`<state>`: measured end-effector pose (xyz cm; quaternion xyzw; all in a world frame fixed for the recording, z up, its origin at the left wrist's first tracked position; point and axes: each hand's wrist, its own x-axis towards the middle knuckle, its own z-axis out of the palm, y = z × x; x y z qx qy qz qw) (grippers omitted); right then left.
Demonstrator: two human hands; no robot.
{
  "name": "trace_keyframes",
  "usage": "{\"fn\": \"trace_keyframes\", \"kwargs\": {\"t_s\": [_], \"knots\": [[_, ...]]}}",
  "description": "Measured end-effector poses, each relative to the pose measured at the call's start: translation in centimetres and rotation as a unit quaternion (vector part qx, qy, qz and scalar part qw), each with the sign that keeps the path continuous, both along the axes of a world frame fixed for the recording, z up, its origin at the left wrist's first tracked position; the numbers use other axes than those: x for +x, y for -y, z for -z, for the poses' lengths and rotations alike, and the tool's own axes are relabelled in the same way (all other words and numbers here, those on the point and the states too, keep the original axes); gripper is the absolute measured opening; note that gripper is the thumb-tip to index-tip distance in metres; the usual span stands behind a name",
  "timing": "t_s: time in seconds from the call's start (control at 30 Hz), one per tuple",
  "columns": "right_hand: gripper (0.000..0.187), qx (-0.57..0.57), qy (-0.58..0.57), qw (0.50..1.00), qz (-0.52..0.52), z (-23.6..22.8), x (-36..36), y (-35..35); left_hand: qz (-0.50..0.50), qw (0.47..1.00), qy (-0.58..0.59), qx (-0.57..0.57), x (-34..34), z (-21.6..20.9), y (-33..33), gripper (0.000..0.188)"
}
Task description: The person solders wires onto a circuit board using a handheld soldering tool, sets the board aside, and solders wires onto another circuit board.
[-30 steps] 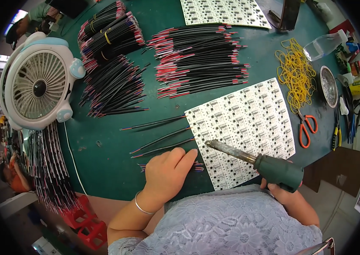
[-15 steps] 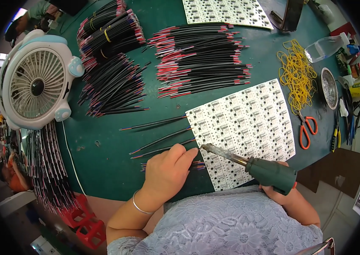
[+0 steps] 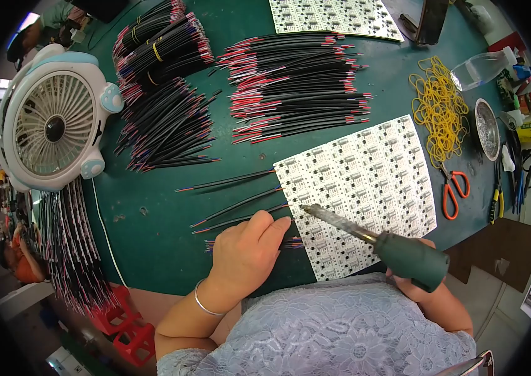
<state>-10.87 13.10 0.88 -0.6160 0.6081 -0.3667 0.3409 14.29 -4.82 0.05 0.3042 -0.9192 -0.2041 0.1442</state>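
Note:
My right hand (image 3: 411,287) is wrapped round the dark green handle of a soldering iron (image 3: 412,260). The iron's dull metal tip points left, over the left edge of a white circuit board sheet (image 3: 365,188). Beside that edge my left hand (image 3: 244,250) is closed, thumb and index finger pinched; what lies between them is hidden. Just beyond it, three thin black cables (image 3: 234,208) stretch leftward from the board's edge, coloured wire ends showing. More cables (image 3: 295,243) lie under my left hand, partly covered by it.
Black cables with red and white ends (image 3: 303,81) lie in rows beyond the board, beside bundled cables (image 3: 165,53). A fan (image 3: 52,128) stands at left. On the right are yellow rubber bands (image 3: 437,113), orange-handled scissors (image 3: 455,191), a metal bowl (image 3: 486,130) and pliers (image 3: 496,203).
The soldering iron has shifted right, its tip moving slightly up and away from my left fingertips. My left hand has barely moved.

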Motion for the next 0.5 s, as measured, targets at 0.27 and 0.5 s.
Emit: {"fn": "trace_keyframes", "kwargs": {"t_s": [0.27,0.5], "knots": [[0.033,0.017,0.046,0.999,0.023,0.2,0.4,0.0,0.010,1.000,-0.025,0.003,0.2,0.4,0.5,0.027],[0.022,0.006,-0.032,0.999,-0.018,-0.1,0.1,0.4,0.021,0.998,-0.051,0.016,0.2,0.5,1.0,0.027]]}}
